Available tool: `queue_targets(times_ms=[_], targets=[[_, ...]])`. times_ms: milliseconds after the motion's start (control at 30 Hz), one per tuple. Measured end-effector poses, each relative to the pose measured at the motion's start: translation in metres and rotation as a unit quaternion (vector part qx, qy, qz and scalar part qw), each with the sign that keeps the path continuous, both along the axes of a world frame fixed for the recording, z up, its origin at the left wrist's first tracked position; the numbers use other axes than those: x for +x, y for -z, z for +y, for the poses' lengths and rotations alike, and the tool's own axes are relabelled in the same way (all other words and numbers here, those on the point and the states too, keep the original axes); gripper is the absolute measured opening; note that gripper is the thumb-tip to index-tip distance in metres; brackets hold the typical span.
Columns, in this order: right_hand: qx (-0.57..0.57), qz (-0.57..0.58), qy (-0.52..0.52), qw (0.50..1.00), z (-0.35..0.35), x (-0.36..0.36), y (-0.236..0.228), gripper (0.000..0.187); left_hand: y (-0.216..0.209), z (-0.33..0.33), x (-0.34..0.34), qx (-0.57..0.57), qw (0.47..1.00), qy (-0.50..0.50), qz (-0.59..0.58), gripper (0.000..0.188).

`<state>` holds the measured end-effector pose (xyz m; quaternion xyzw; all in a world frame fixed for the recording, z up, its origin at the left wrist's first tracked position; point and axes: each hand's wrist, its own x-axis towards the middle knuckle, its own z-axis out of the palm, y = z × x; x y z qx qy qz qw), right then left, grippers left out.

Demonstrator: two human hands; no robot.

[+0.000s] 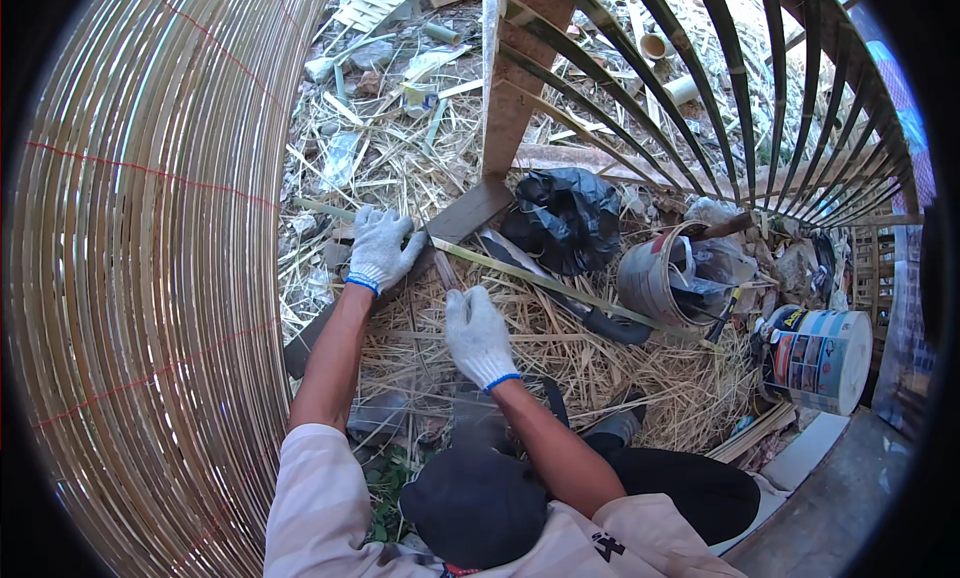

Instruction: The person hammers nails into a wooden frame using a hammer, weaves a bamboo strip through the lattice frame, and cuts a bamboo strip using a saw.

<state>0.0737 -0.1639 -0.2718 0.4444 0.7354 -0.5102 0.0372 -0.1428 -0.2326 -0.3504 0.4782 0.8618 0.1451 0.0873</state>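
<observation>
My left hand (383, 246), in a white knit glove with a blue cuff, is closed on a bamboo strip (540, 276) over a dark wooden plank (468, 214). The strip sticks out on both sides of the glove, its longer part sloping down to the right. My right hand (478, 336), gloved alike, is closed around a knife (446, 270); its narrow brownish part points up toward the strip. The fingers hide the rest of the knife. A handsaw (617, 327) with a black handle lies just right of my right hand, partly under the strip.
Upright bamboo slats (150, 278) tied with red cord wall off the left. A slatted bamboo frame (735, 88) rises at upper right. Near it are a black plastic bag (570, 213), a dirty bucket (650, 276) and a tipped paint pail (815, 358). Bamboo shavings (620, 388) litter the ground.
</observation>
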Motion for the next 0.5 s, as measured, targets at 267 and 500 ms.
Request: queue_targets(times_ms=[267, 500], targets=[[-0.064, -0.068, -0.006, 0.996, -0.012, 0.054, -0.027, 0.038, 0.005, 0.001, -0.005, 0.021, 1.0, 0.004, 0.0, 0.034], [0.006, -0.003, -0.018, 1.0, 0.001, -0.006, -0.001, 0.04, 0.004, -0.001, -0.003, 0.007, 1.0, 0.008, -0.003, 0.033]])
